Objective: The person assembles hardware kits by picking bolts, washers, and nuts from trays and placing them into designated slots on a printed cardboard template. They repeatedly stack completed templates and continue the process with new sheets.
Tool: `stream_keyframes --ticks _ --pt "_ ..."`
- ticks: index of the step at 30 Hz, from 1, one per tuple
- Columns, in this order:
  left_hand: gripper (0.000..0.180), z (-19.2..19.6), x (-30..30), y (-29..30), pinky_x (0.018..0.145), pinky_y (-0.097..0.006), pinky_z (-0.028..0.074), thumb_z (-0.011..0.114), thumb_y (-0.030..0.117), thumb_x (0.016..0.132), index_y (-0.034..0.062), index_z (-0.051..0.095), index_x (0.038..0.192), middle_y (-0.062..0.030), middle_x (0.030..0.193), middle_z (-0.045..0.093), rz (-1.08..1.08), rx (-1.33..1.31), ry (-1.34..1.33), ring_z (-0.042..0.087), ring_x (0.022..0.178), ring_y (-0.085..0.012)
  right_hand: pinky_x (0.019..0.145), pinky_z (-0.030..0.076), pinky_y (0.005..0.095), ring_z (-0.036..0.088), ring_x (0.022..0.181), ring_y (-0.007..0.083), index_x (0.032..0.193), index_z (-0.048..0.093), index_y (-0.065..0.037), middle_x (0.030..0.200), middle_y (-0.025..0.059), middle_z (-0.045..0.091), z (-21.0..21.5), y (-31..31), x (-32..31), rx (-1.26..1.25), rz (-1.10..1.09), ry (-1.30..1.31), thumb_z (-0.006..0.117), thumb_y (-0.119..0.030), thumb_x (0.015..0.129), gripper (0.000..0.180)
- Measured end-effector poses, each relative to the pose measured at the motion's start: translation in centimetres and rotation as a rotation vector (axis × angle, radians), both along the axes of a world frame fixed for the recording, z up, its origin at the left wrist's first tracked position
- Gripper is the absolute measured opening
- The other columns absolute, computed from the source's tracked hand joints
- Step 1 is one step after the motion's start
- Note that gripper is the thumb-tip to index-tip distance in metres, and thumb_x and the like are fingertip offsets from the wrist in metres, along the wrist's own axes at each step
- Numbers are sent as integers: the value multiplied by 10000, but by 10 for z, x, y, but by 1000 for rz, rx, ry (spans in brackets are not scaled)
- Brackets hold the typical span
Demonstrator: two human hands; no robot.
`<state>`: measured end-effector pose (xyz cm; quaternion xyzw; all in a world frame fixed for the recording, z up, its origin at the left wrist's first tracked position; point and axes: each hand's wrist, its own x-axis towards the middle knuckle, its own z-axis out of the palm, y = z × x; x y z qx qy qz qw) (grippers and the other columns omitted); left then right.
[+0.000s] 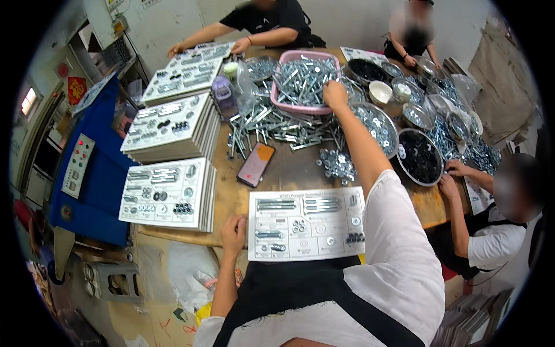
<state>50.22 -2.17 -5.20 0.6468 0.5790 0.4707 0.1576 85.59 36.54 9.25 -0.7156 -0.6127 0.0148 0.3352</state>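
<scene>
Head view showed the person leaning over a wooden bench crowded with hardware. The right hand was stretched far forward, resting at the near rim of a pink basin heaped with long silver bolts; the fingers were curled down over the bolts, but whether they had closed on one could not be told from this angle. The left hand lay at the bench's near edge, fingers spread narrow and flat, touching the left border of a white printed card and holding nothing. That card lay directly in front of the person, with a few bolts, washers and dark nuts already set on its outlined places.

Just beyond the card, a smartphone lay face up on the bench. Loose bolts were scattered between the phone and the basin, and a small pile of silver nuts sat near the right forearm. To the right stood round metal bowls, one with shiny small parts and one with dark parts. On the left, three stacks of filled cards stood in a row running away from the person. Other people worked at the far side and the right side of the bench, their hands well apart from the person's own.
</scene>
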Motion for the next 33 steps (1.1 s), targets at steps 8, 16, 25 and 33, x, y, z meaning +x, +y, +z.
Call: stream_keyframes --ticks 8,16,25,33 --pt "190 -1 -1 5 547 -321 435 554 108 942 26 716 889 -107 715 611 -42 13 -35 576 598 -214 732 526 367 684 788 257 978 703 -67 858 129 708 -21 8 -18 322 121 440 834 -274 715 359" --pt "242 -18 -9 -7 600 -317 477 537 165 963 20 719 899 -100 729 652 57 -124 -35 640 662 -197 723 525 252 645 781 105 1176 654 -19 975 65 709 15 -146 -87 121 785 1094 628 -56 921 259" --pt "214 -8 -3 5 603 -307 484 538 118 962 17 713 896 -105 737 646 -31 -79 -107 650 669 -203 797 526 390 639 940 325 1155 660 -73 1009 123 683 -122 -322 -167 -133 1093 216 658 -64 815 340" --pt "119 -10 -4 5 546 -287 447 629 112 903 41 725 908 -72 726 625 -2 -14 -64 573 586 -172 819 513 395 597 989 288 1124 636 -107 1008 72 636 -127 -340 -165 -154 998 133 659 -58 786 342"
